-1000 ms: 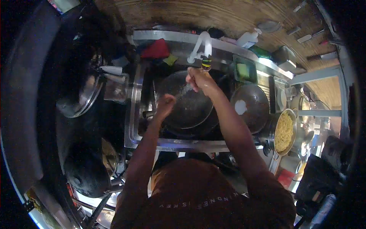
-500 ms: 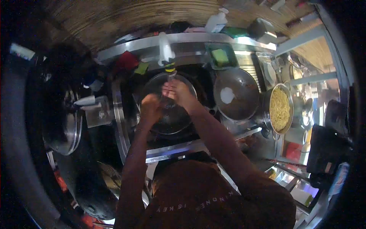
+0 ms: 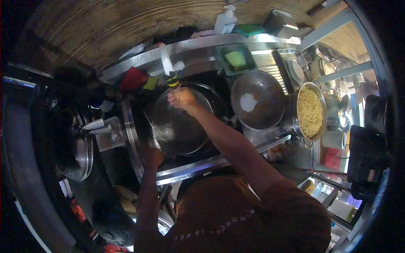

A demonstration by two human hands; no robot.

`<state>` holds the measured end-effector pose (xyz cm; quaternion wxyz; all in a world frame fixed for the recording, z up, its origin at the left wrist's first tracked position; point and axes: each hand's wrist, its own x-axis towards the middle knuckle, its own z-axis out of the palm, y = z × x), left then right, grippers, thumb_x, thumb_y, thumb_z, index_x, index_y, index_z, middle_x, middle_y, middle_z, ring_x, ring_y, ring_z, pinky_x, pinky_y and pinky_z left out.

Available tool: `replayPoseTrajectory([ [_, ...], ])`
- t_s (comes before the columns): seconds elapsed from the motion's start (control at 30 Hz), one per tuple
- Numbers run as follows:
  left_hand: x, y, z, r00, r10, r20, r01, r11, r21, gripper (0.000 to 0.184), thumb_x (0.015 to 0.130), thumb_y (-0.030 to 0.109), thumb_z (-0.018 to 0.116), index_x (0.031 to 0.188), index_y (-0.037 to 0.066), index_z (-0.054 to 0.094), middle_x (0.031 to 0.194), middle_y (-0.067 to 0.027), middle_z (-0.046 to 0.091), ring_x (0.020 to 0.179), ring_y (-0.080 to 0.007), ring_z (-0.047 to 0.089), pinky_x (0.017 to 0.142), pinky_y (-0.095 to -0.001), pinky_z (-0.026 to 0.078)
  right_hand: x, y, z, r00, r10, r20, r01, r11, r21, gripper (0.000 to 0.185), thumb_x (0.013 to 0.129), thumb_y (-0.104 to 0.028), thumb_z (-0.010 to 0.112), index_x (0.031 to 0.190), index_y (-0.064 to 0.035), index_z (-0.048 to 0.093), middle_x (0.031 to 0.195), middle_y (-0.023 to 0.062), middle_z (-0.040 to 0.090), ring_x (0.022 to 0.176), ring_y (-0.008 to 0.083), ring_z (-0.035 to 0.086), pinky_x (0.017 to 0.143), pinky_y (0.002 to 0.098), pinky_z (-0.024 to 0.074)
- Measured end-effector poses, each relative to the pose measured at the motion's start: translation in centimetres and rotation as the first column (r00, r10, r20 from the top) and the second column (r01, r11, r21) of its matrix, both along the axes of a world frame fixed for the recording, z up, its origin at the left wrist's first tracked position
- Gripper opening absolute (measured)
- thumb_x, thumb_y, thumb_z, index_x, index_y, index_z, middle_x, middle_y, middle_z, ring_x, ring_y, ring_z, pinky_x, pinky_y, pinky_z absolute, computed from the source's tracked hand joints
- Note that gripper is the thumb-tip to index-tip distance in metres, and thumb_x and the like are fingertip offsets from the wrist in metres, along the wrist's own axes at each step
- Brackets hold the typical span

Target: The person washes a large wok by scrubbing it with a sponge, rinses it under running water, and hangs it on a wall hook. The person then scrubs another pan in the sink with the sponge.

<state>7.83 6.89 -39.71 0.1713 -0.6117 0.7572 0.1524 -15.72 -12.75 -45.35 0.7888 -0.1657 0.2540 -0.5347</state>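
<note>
My right hand [image 3: 182, 99] is closed over the far side of a large dark wok [image 3: 181, 130]. From its fingers a slim object with a black and yellow band [image 3: 172, 80] points away from me. A white length [image 3: 166, 59] lies in line beyond the band; whether it belongs to the same object I cannot tell. My left hand [image 3: 154, 158], dark and curled, is at the near left edge of the wok. What its fingers are around is hidden in shadow.
Right of the large wok sits a smaller wok [image 3: 270, 101] with a white patch inside. Farther right is a pot of noodles [image 3: 310, 111]. Behind stand a green-edged tray [image 3: 252, 63] and a white pump bottle [image 3: 225, 20]. A red cloth [image 3: 133, 79] lies back left.
My left hand has drawn back from beside my right hand to the near left edge of the large wok. My right hand stays over the wok's far side, slightly farther left.
</note>
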Motion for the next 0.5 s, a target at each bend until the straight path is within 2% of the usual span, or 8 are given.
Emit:
replayPoseTrajectory([
  [0.07, 0.5, 0.9, -1.3, 0.998, -0.069, 0.013, 0.068, 0.997, 0.048, 0.038, 0.081, 0.041, 0.067, 0.082, 0.004, 0.072, 0.086, -0.0192, 0.069, 0.09, -0.0367, 0.066, 0.088, -0.0479, 0.049, -2.2, 2.4, 7.2, 0.875, 0.039, -0.482, -0.087, 0.993, -0.077, 0.022, 0.089, -0.027, 0.063, 0.099, -0.0086, 0.064, 0.08, 0.0069, 0.066, 0.07, 0.0253, 0.064, 0.062, 0.0379, 0.0513],
  [0.1, 0.4, 1.2, -0.9, 0.998, -0.064, 0.014, 0.063, 0.996, 0.059, 0.038, 0.082, 0.042, 0.067, 0.082, 0.004, 0.072, 0.084, -0.019, 0.069, 0.089, -0.0366, 0.066, 0.087, -0.0485, 0.049, -3.2, 3.7, 12.8, 0.476, -0.001, -0.879, -0.162, 0.983, -0.089, 0.021, 0.088, -0.026, 0.063, 0.099, -0.0077, 0.064, 0.084, 0.0096, 0.067, 0.074, 0.0289, 0.065, 0.064, 0.0412, 0.0516],
  [0.13, -1.0, 1.1, 2.6, 1.0, 0.019, 0.002, -0.019, 0.999, 0.041, 0.037, 0.082, 0.042, 0.066, 0.083, 0.005, 0.072, 0.084, -0.0189, 0.069, 0.089, -0.0365, 0.066, 0.087, -0.049, 0.049, -4.2, 5.0, 15.9, -0.073, -0.077, -0.994, -0.231, 0.971, -0.059, 0.021, 0.087, -0.024, 0.064, 0.099, -0.0068, 0.065, 0.088, 0.0123, 0.069, 0.078, 0.0325, 0.066, 0.067, 0.0445, 0.0519],
  [0.23, -1.3, 1.3, 1.0, 0.993, 0.107, -0.044, -0.108, 0.994, -0.025, 0.035, 0.083, 0.04, 0.065, 0.093, 0.007, 0.069, 0.091, -0.0199, 0.068, 0.092, -0.0367, 0.065, 0.085, -0.0513, 0.05, -7.4, 9.3, 16.7, -0.056, -0.317, -0.947, -0.324, 0.903, -0.283, 0.023, 0.084, -0.019, 0.067, 0.102, -0.0058, 0.066, 0.102, 0.0174, 0.068, 0.092, 0.0394, 0.064, 0.08, 0.049, 0.0507],
  [0.3, -2.5, 1.0, 0.8, 0.988, 0.039, -0.15, -0.062, 0.987, -0.149, 0.035, 0.084, 0.037, 0.065, 0.101, 0.006, 0.066, 0.098, -0.0211, 0.066, 0.095, -0.0369, 0.064, 0.084, -0.052, 0.05, -9.8, 12.4, 17.3, -0.057, -0.486, -0.872, -0.222, 0.858, -0.464, 0.025, 0.082, -0.016, 0.068, 0.104, -0.006, 0.066, 0.105, 0.0179, 0.068, 0.095, 0.038, 0.065, 0.083, 0.0461, 0.051],
  [0.37, -7.5, -0.4, 4.9, 0.946, -0.122, -0.301, 0.009, 0.936, -0.351, 0.036, 0.084, 0.033, 0.066, 0.108, 0.005, 0.061, 0.107, -0.0224, 0.062, 0.099, -0.0372, 0.062, 0.084, -0.0518, 0.05, -12.8, 14.8, 18.6, -0.037, -0.529, -0.848, -0.144, 0.842, -0.52, 0.027, 0.082, -0.013, 0.068, 0.108, -0.0062, 0.066, 0.108, 0.0173, 0.068, 0.098, 0.0354, 0.065, 0.086, 0.042, 0.0513],
  [0.43, -13.4, -0.9, 6.2, 0.679, -0.159, -0.717, -0.07, 0.958, -0.278, 0.043, 0.082, 0.026, 0.071, 0.115, 0.003, 0.056, 0.114, -0.0234, 0.056, 0.102, -0.0378, 0.059, 0.083, -0.049, 0.05, -16.0, 17.4, 19.4, -0.022, -0.453, -0.891, -0.078, 0.89, -0.45, 0.028, 0.082, -0.011, 0.067, 0.11, -0.0061, 0.066, 0.108, 0.0155, 0.069, 0.1, 0.0317, 0.066, 0.087, 0.0383, 0.0514],
  [0.5, -19.8, -0.9, 7.5, 0.41, 0.024, -0.912, -0.039, 0.999, 0.009, 0.042, 0.083, 0.017, 0.071, 0.119, 0.004, 0.055, 0.11, -0.0203, 0.058, 0.097, -0.0304, 0.06, 0.077, -0.0413, 0.051, -18.6, 20.0, 19.0, -0.046, -0.369, -0.928, -0.004, 0.929, -0.37, 0.026, 0.084, -0.01, 0.067, 0.109, -0.0057, 0.066, 0.107, 0.0136, 0.07, 0.1, 0.0281, 0.067, 0.085, 0.0359, 0.0517],
])
